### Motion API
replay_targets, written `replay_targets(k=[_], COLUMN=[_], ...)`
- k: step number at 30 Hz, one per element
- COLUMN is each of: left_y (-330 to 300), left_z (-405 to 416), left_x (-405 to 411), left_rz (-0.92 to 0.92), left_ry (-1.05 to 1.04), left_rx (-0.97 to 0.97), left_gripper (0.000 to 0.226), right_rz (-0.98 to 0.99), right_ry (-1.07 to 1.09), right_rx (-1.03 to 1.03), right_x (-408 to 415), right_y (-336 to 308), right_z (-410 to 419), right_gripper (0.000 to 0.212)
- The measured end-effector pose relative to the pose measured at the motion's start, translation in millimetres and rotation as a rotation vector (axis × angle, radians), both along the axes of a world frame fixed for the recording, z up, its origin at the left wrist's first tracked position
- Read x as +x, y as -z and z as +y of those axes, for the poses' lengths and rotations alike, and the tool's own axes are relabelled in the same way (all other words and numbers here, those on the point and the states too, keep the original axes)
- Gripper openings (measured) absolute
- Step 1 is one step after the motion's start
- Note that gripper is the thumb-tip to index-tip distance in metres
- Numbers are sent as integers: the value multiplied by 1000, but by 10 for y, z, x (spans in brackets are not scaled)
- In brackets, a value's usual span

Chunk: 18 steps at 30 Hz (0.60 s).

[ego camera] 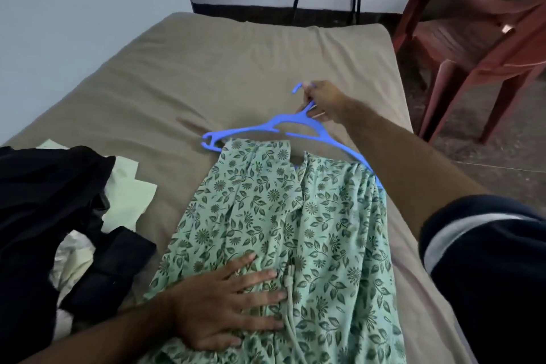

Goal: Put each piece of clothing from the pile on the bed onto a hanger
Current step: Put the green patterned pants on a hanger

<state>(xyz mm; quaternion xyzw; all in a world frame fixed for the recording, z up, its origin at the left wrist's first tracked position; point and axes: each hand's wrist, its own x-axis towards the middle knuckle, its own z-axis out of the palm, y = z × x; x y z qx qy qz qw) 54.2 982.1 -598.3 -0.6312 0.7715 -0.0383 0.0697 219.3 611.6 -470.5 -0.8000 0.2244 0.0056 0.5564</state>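
Left hand (224, 301), fingers spread, pins floral garment (283, 230) to bed (206, 68); right hand (323, 100), at 12 o'clock, pinches blue hanger (266, 127) neck, likely to seat it.

The hanger (283, 124) is made of smooth, slightly glossy blue plastic, while the garment (283, 216) is seen as thin matt cloth printed with leaves and flowers. The bed (206, 68) is covered in matt, softly creased tan fabric. The chair (472, 35) appears to be moulded reddish plastic, dull in finish.
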Motion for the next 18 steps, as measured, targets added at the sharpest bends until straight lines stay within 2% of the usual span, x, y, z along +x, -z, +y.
replay_targets(k=[4,8,12,15,17,18], left_y=[-41,-372,-606,-489,-349,-292], left_z=[-10,-168,-940,-1476,-1612,-1631], left_x=[46,177,538,671,686,677], left_rz=[88,267,171,68,43,44], left_ry=[12,-62,-242,-197,-190,-197], left_rx=[1,-100,-180,-94,-65,-63], left_gripper=[69,59,57,60,62,62], right_rz=[-1,-70,-128,-126,-62,-1], right_ry=[-8,-26,-23,-54,-107,-127], right_rx=[-22,-54,-32,0,-124,-236], right_x=[86,53,-77,-284,-469,-588], right_y=[124,77,30,100,208,285], right_z=[19,0,85,28,-130,-219], right_gripper=[37,37,34,32,28,34])
